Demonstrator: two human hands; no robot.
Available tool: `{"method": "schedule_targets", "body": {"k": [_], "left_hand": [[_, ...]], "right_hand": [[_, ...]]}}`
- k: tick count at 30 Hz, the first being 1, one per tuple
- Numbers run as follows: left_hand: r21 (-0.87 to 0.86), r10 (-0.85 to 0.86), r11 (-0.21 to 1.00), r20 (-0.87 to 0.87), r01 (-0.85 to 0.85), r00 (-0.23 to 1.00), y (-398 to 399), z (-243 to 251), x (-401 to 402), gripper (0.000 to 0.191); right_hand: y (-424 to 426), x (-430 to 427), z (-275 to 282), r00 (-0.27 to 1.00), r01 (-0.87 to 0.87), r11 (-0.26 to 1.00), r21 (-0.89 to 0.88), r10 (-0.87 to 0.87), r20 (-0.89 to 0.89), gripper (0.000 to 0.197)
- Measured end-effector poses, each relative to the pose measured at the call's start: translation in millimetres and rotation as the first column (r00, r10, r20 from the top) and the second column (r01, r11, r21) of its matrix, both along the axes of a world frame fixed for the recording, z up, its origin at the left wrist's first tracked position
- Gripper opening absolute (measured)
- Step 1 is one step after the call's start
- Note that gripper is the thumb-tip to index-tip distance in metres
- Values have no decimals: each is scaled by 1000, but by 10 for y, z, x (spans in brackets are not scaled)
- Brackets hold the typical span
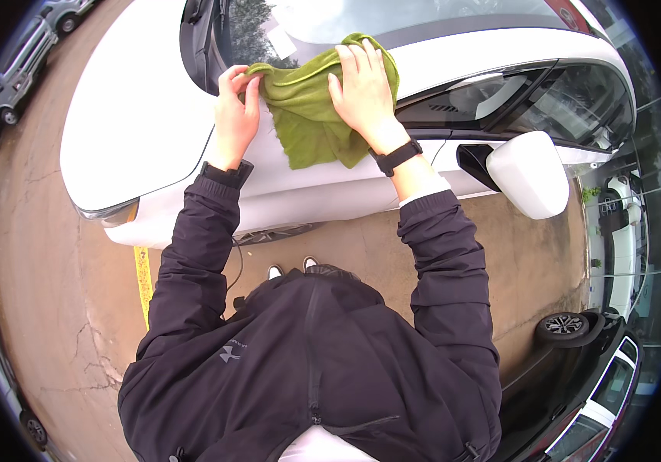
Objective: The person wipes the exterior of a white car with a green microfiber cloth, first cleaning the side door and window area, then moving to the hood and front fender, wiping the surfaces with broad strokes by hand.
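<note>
A green microfiber cloth hangs in folds over the white car's fender, by the lower corner of the windshield. My left hand pinches the cloth's left corner between thumb and fingers. Spread across the cloth's upper right part is my right hand, its palm down and the thumb apart from the fingers. Under it the cloth lies against the windshield's edge and the pillar beside it. Part of the cloth's right end is hidden behind that hand.
A white side mirror juts out to the right of my right forearm. Left of my hands are the white hood and a black wiper cowl. A black car stands behind me at the right. More vehicles line the left rim.
</note>
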State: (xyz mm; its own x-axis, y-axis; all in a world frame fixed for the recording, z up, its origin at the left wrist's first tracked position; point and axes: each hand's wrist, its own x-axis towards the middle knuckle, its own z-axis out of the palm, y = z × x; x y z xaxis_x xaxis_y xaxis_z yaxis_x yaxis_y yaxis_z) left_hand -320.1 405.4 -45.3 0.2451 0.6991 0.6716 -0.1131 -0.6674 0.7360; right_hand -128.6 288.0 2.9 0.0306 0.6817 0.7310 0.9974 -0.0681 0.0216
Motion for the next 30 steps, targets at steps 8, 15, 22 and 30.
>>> {"method": "schedule_targets", "body": {"k": [8,15,22,30], "left_hand": [[441,140,893,-470,95,872,-569,248,960,56],[545,358,835,-439,-72,824,-675,266,1280,71],[549,398,833,-501,-74,768,-708,121,945,81],[510,352,857,-472,-75,809,-530,-68,498,82]], "right_hand": [[-334,926,406,908,391,920,20,-389,154,60],[-316,970,662,802,556,822,122,-569,180,51],[-165,931,319,994,-17,983,182,-3,111,16],[-152,456,285,887,366,931,0,-348,304,41]]}}
